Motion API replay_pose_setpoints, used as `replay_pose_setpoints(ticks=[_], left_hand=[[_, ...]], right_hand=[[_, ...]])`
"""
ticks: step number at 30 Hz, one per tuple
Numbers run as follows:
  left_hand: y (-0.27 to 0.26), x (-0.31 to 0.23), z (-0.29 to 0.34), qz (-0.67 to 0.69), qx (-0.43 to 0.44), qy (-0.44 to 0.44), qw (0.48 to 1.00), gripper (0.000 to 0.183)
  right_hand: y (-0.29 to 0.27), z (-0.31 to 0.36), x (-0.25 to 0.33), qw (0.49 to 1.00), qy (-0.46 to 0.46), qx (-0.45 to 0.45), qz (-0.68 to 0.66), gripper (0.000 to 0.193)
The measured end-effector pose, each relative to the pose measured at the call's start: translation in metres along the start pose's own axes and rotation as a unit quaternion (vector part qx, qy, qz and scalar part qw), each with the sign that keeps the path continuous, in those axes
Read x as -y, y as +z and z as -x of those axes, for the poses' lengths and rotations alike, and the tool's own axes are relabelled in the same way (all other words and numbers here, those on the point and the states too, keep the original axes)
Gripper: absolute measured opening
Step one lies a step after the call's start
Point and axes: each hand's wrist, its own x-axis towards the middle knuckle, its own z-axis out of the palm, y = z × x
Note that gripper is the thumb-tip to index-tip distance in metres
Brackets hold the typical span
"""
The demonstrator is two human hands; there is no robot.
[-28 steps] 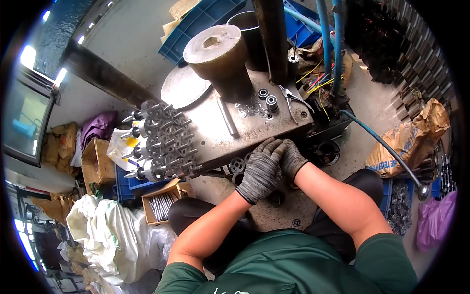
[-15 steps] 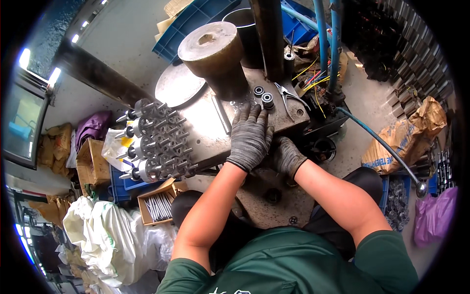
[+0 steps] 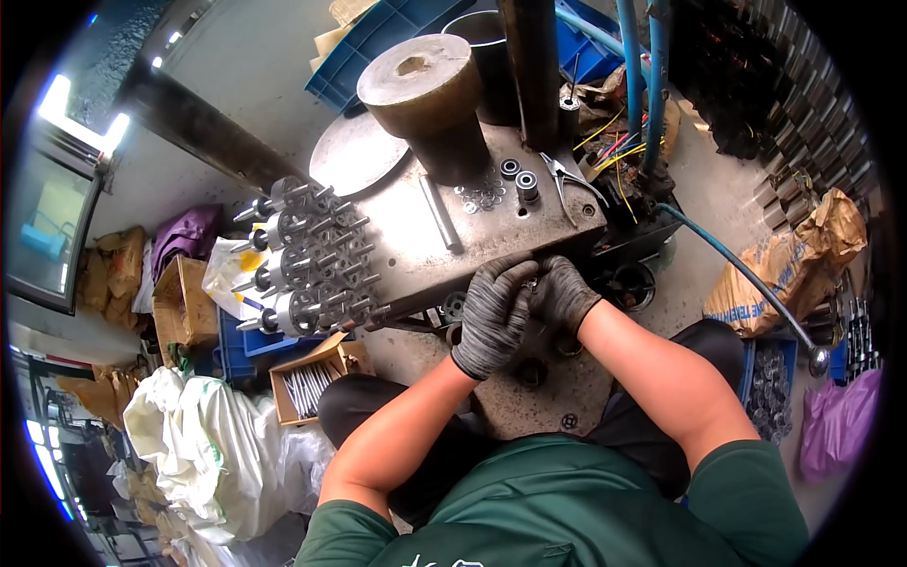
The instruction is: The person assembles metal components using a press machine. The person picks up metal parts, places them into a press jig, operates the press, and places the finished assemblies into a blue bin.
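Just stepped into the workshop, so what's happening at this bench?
A seated person in grey knit gloves has the left hand and right hand together at the near edge of the grey steel work plate, pinching a small metal part between them. Black ring bearings and loose washers lie on the plate.

Both the left hand (image 3: 493, 317) and the right hand (image 3: 565, 293) are covered by grey knitted cloth gloves with a matt, mottled weave. The work plate (image 3: 416, 255) is made of dull, scuffed bare metal. The stacked shafts (image 3: 307, 260) are seen as bright, shiny metal. The heavy cylinder (image 3: 425, 94) is shown in matt, brownish, rough-worn metal. The crate (image 3: 397, 28) is moulded in blue plastic. The small box (image 3: 316, 373) is formed from plain brown cardboard.
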Motion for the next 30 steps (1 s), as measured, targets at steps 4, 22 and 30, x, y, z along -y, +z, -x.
replay_pose_setpoints(ticks=[4, 22, 30], left_hand=[[0.008, -0.011, 0.025, 0.374, -0.162, -0.274, 0.871, 0.022], [-0.054, -0.026, 0.047, 0.686, -0.268, -0.486, 0.47, 0.031], [-0.09, 0.02, 0.12, 0.642, -0.184, -0.448, 0.594, 0.034]], right_hand=[[0.008, 0.005, 0.008, 0.546, 0.214, 0.0, -0.81, 0.022], [-0.023, 0.051, 0.154, 0.766, -0.196, -0.174, -0.587, 0.013], [-0.14, -0.021, 0.066, 0.901, 0.054, -0.33, 0.277, 0.057]])
